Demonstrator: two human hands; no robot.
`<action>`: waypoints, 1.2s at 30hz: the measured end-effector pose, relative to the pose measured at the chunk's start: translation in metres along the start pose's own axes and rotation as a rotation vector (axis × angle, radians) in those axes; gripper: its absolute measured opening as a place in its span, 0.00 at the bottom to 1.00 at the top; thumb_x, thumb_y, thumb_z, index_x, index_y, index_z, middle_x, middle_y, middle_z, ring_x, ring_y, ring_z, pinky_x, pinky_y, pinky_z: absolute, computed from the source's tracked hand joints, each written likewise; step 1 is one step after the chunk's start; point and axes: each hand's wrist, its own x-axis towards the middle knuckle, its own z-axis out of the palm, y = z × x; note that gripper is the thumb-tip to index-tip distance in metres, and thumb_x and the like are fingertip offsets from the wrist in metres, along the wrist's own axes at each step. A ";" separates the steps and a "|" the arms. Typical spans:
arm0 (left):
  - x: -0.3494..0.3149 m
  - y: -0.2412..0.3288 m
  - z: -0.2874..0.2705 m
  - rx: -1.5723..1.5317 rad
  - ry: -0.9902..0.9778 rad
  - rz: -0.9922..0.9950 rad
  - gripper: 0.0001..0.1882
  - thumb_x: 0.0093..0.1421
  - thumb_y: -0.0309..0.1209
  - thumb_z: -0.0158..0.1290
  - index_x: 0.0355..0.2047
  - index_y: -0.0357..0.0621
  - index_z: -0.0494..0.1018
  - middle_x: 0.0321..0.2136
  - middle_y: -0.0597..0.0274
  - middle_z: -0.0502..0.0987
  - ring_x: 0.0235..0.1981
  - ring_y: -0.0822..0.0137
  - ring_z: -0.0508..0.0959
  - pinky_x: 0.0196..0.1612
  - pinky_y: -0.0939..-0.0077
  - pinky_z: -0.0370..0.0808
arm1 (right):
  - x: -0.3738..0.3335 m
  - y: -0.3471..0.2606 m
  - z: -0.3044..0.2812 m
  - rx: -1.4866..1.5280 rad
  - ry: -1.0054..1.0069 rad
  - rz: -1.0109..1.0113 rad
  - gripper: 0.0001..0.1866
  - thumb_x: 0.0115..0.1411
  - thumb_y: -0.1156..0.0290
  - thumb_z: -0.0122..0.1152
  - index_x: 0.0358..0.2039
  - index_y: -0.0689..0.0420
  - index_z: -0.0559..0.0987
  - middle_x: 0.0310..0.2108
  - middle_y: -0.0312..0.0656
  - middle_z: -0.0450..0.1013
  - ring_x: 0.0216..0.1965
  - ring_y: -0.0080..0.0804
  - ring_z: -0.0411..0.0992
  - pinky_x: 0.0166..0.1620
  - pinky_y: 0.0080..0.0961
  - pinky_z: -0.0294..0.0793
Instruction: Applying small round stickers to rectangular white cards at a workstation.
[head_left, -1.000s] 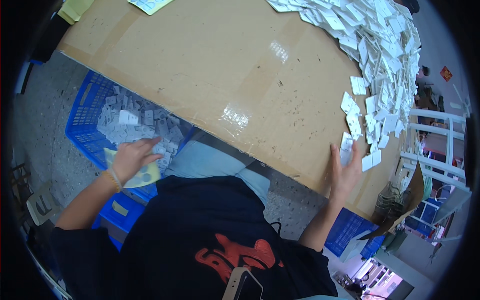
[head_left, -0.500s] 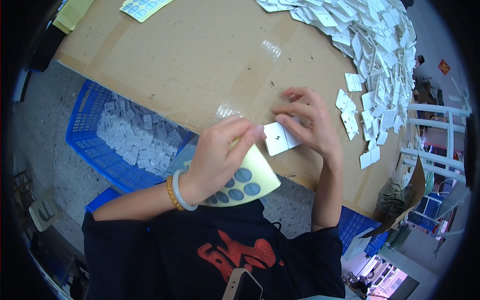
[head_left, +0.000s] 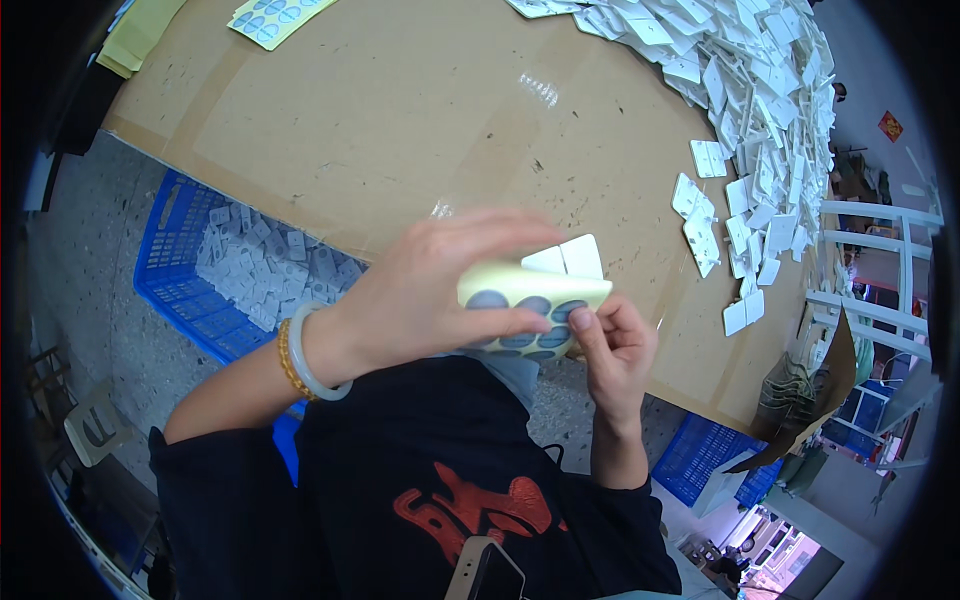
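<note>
My right hand [head_left: 618, 350] grips a pale yellow sheet of round grey stickers [head_left: 535, 285] at its right end, thumb pressed on the face. The left hand [head_left: 430, 285] has the sheet between its thumb, which lies across the stickers, and its fingers, stretched out above the top edge and smeared by motion. Just behind the sheet, a white two-panel plate [head_left: 580, 257] rests on the cardboard-covered table [head_left: 400, 130], its lower part hidden.
A large heap of white plates [head_left: 770, 130] covers the table's far right, with several loose ones [head_left: 697, 225] beside it. More sticker sheets [head_left: 272, 20] lie at the far left. Below the table's left edge, a blue crate [head_left: 175, 285] holds many small white pieces [head_left: 265, 265].
The sticker sheet has risen and moved right, with its face turned. My right hand has left the white plate and taken the sheet's right end. The left hand's pinch has opened into stretched fingers.
</note>
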 end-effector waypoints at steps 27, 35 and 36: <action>-0.024 -0.001 0.025 -0.068 0.041 -0.234 0.09 0.59 0.27 0.60 0.40 0.41 0.83 0.28 0.51 0.84 0.27 0.67 0.85 0.28 0.78 0.76 | 0.011 -0.011 0.008 -0.831 0.067 -0.502 0.15 0.45 0.82 0.73 0.36 0.58 0.85 0.35 0.40 0.77 0.38 0.33 0.75 0.37 0.25 0.74; -0.021 0.004 0.024 -0.019 0.037 -0.259 0.08 0.60 0.28 0.59 0.38 0.39 0.83 0.25 0.52 0.83 0.25 0.71 0.83 0.27 0.79 0.75 | 0.000 -0.010 0.015 -1.120 0.103 -0.687 0.18 0.42 0.81 0.73 0.37 0.54 0.86 0.32 0.35 0.75 0.34 0.33 0.72 0.37 0.28 0.70; -0.021 0.005 0.023 -0.033 0.021 -0.340 0.08 0.61 0.29 0.59 0.37 0.38 0.83 0.25 0.52 0.84 0.25 0.72 0.83 0.27 0.79 0.75 | -0.001 -0.011 0.016 -1.174 0.081 -0.708 0.18 0.42 0.81 0.73 0.37 0.54 0.86 0.31 0.34 0.75 0.34 0.32 0.71 0.37 0.28 0.69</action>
